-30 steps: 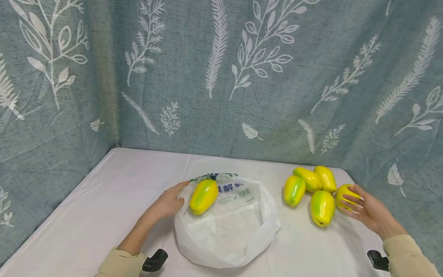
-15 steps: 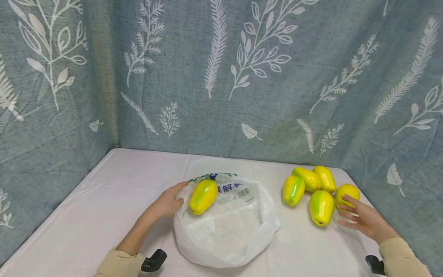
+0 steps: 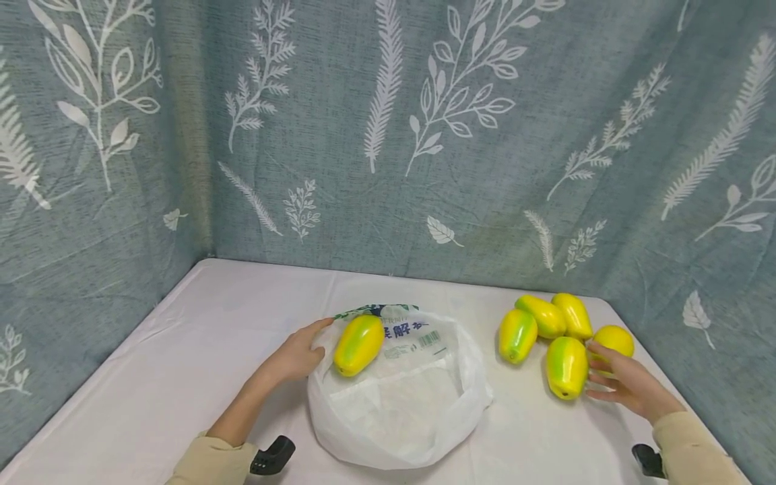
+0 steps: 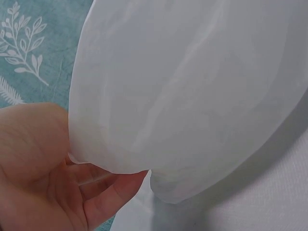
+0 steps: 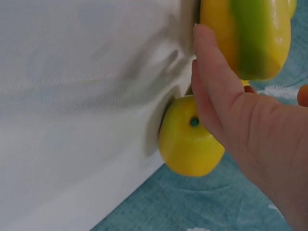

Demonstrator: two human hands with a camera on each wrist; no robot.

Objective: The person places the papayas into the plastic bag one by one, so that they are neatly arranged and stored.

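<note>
My left hand (image 3: 297, 353) pinches the left rim of a white plastic bag (image 3: 397, 455) that lies wide open on the table. The left wrist view shows the bag's edge (image 4: 120, 149) between thumb and fingers. A yellow-green papaya (image 3: 359, 345) lies inside the bag at its left. To the right, my right hand (image 3: 633, 384) has its fingers extended beside the nearest papaya (image 3: 566, 367). In the right wrist view those fingers lie along that papaya (image 5: 260, 38); I cannot tell whether they touch it. A rounder-looking yellow fruit (image 5: 190, 149) sits partly behind the hand.
Behind the nearest papaya stand more papayas, one at the left (image 3: 518, 336), one in the middle (image 3: 543, 316) and one at the back (image 3: 572, 315). The table (image 3: 242, 296) has a white cover. A blue-green leaf-patterned curtain (image 3: 339, 135) hangs along its back and sides.
My right hand has moved left, from in front of the round-looking yellow fruit to the side of the nearest papaya. My left hand, the bag and the fruit keep their places.
</note>
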